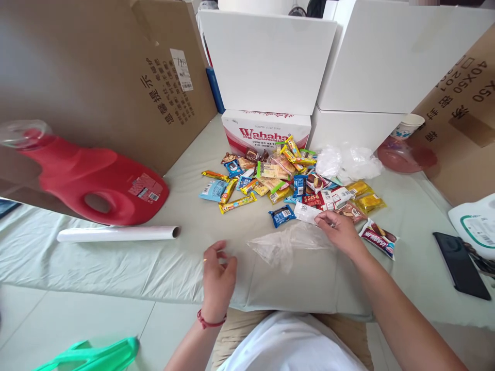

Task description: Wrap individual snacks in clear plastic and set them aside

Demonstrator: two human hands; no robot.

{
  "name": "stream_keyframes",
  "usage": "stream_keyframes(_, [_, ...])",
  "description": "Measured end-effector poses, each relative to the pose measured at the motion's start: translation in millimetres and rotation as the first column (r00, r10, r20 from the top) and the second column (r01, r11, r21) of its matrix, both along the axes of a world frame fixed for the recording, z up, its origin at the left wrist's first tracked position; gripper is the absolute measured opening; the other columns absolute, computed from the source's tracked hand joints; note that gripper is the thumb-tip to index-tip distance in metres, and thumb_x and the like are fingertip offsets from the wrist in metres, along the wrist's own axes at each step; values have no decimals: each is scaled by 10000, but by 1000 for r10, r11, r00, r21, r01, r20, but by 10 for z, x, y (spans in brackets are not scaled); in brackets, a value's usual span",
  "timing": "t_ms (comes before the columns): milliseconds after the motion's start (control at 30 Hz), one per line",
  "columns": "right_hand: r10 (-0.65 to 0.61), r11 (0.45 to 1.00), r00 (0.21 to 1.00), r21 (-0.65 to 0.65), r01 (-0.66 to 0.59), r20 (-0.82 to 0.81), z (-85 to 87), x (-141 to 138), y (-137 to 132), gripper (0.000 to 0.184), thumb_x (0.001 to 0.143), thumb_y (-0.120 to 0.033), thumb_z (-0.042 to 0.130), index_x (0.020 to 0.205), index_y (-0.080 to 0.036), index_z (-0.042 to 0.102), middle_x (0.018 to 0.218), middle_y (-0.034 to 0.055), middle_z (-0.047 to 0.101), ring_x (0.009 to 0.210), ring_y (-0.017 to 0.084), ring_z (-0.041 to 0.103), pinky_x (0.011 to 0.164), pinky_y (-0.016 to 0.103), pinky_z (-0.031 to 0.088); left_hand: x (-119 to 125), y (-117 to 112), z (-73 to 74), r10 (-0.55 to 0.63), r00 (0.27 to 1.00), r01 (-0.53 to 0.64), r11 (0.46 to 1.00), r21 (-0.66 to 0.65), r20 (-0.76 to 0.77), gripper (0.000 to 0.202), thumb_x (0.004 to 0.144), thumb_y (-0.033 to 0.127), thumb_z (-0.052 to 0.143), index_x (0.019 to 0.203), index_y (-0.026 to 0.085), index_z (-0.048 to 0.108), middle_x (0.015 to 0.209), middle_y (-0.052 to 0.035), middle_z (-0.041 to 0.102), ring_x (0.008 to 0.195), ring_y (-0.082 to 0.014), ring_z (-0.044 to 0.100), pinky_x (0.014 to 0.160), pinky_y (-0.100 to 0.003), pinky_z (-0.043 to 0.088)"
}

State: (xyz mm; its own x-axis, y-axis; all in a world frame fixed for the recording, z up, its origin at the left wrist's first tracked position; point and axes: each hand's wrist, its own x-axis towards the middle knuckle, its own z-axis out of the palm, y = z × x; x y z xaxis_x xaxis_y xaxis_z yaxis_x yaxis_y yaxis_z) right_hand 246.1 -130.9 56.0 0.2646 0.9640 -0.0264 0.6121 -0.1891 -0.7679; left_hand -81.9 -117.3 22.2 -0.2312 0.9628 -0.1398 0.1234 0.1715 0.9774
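Observation:
My right hand (337, 231) pinches a small translucent white plastic packet (307, 212) by its right end, thumb against fingers. Below it a thin clear plastic bag (284, 246) lies crumpled on the cloth. My left hand (219, 275) hovers over the table's front edge, fingers loosely bent and thumb apart, holding nothing. Beyond both hands spreads a heap of wrapped snacks (273, 172). A dark blue snack packet (282, 215) lies just left of the held packet. Right of my right hand sits a purple and white snack wrapper (379, 238).
A red detergent bottle (104, 180) and a white roll (118, 233) lie at left. Cardboard boxes (104, 77) and white boxes (266, 62) wall the table's back and sides. Crumpled clear bags (348, 162), a paper cup (408, 126) and a black phone (460, 265) are at right.

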Motion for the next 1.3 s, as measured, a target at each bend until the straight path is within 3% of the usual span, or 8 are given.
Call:
stream_keyframes(67, [-8,1000,1000,3,8,25,66,-38,7,322,916,-510,558,884,-230,713,849,31,746,774,223,634,669,307,438,84,-69,66,85,972,-30,969,244,-221,371,768,245,702,1123,229,593,1044,-45,576,798,-181,556,648,-288,442])
stream_keyframes(200, [-21,1000,998,6,21,56,134,-70,1,320,914,-509,561,869,-231,714,784,14,717,694,199,594,651,301,417,517,-247,84,-71,883,325,805,496,-464,352,865,288,669,1187,214,547,1197,-125,565,1109,-286,558,951,-423,457])
stream_keyframes(467, [-51,999,996,-1,51,-73,145,-73,-87,334,888,-535,581,843,-222,691,735,9,671,647,179,552,642,295,418,1567,-216,-174,-160,787,448,812,373,-596,578,852,463,712,1293,145,515,1293,-212,541,1224,-387,493,1025,-551,389])
stream_keyframes(733, [-81,997,958,-31,76,-277,109,96,-221,379,849,-601,640,837,-222,656,661,-26,573,534,142,473,540,274,401,1753,-203,-211,-251,710,521,816,251,-658,540,826,515,714,1215,159,596,1204,-189,620,1126,-377,516,947,-519,385])
stream_keyframes(900, [-29,998,966,-57,15,-258,86,239,-210,405,841,-627,628,810,-224,650,648,-22,567,538,148,473,538,278,399,1793,-107,-278,-290,763,510,818,264,-578,223,933,368,576,1039,194,670,1069,-159,676,1066,-342,547,927,-481,370])
stream_keyframes(1100, [-127,991,987,62,121,96,266,615,-34,312,804,-451,658,983,-201,711,956,85,673,810,238,613,794,384,500,1650,56,-284,-372,925,380,911,159,-76,175,969,354,496,858,237,564,710,-4,584,682,-198,531,699,-307,369])
stream_keyframes(1200, [-305,926,924,297,232,231,430,566,-200,298,866,-407,622,1075,-210,701,1163,128,647,986,268,622,899,399,496,1591,48,-215,-338,941,338,933,128,-19,199,969,383,496,839,238,539,658,27,515,622,-172,479,649,-284,346])
stream_keyframes(1300, [-203,967,963,191,169,176,409,316,-489,308,958,-498,534,984,-246,709,992,81,697,886,244,642,800,357,514,1594,11,-139,-342,939,338,934,119,19,221,958,403,522,823,231,551,656,33,504,620,-159,462,636,-272,345])
